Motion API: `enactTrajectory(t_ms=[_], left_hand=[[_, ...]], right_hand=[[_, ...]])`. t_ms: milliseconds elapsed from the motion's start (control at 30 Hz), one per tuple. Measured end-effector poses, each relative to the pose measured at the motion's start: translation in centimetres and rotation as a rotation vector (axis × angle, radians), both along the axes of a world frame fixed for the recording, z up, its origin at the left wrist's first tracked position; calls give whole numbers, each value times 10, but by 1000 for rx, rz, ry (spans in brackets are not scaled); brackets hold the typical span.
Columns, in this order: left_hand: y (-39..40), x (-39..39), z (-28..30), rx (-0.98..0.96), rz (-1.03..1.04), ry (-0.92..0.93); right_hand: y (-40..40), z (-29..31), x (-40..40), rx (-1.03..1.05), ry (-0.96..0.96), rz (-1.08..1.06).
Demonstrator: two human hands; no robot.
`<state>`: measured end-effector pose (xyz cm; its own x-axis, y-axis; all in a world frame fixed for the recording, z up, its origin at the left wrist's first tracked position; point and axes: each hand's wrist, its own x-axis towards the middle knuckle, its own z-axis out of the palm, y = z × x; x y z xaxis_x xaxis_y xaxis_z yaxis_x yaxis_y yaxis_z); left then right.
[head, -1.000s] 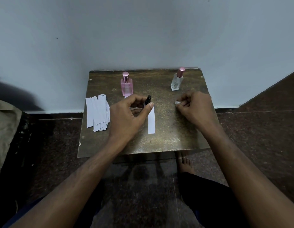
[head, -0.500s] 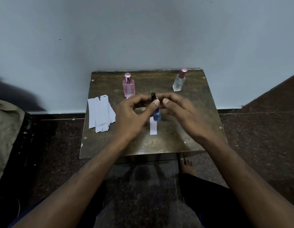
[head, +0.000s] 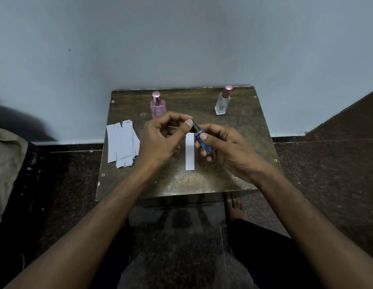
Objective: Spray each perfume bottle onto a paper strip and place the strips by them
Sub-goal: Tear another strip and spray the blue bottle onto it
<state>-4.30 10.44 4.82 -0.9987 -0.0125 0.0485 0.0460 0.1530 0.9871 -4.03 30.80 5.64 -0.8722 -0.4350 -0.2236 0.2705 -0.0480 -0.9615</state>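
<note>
A small blue perfume bottle (head: 202, 141) with a black spray top is held tilted above the table, its top pointing up and to the left. My right hand (head: 227, 149) grips its body. My left hand (head: 160, 140) has curled fingers, and its thumb and forefinger pinch the black top. A single white paper strip (head: 189, 153) lies flat on the table between my hands, just left of the bottle. A pink bottle (head: 158, 106) and a clear bottle (head: 222, 102), both with pink caps, stand upright at the back.
The small brown table (head: 177, 184) stands against a pale wall. A loose pile of white paper strips (head: 122, 142) lies at its left edge. Dark stone floor surrounds it; a bare foot (head: 235, 207) shows below the front edge, and beige cloth (head: 6, 163) lies at far left.
My right hand left the table's right side, came to the blue bottle and now grips its body. The bottle tilted and moved right, uncovering more of the strip. My left hand shifted to its top.
</note>
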Motion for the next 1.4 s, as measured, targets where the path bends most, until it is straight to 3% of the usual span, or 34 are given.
enactTrajectory(t_ms=[300,500,633,667,767,833,900,967,1000,1100,1133,1233,1400], left_hand=[[-1,-2,-6,-43,-48,66],[-1,-2,-5,-65,-69,46],[3,-6,-8,-63,6,-4],[1,-7,-11,-172,32,39],[3,-9,-22,-753,-67,305],[8,-6,-26,-907,-124,266],[11,-3,-24,-944,-122,196],[12,-3,-24,-978,-129,171],[12,-3,-23,-983,-129,154],[12,-2,-24,-992,-120,113],[12,-2,-24,-998,-124,100],[11,-2,-25,-1003,-130,94],[9,-5,-29,-890,-121,120]], right_hand=[[2,-1,1,-308,-254,73],[6,-3,1,-282,-247,91],[3,-1,0,-505,-295,-4],[3,-1,0,-571,-313,-17],[6,2,-2,-732,-336,-9],[8,5,-2,-795,-350,8],[7,7,-2,-827,-361,-9],[8,9,-1,-682,-275,-94],[9,10,2,-456,-125,-170],[14,7,8,505,554,-355],[13,5,9,656,674,-350],[8,4,13,682,712,-376],[6,2,12,618,614,-391]])
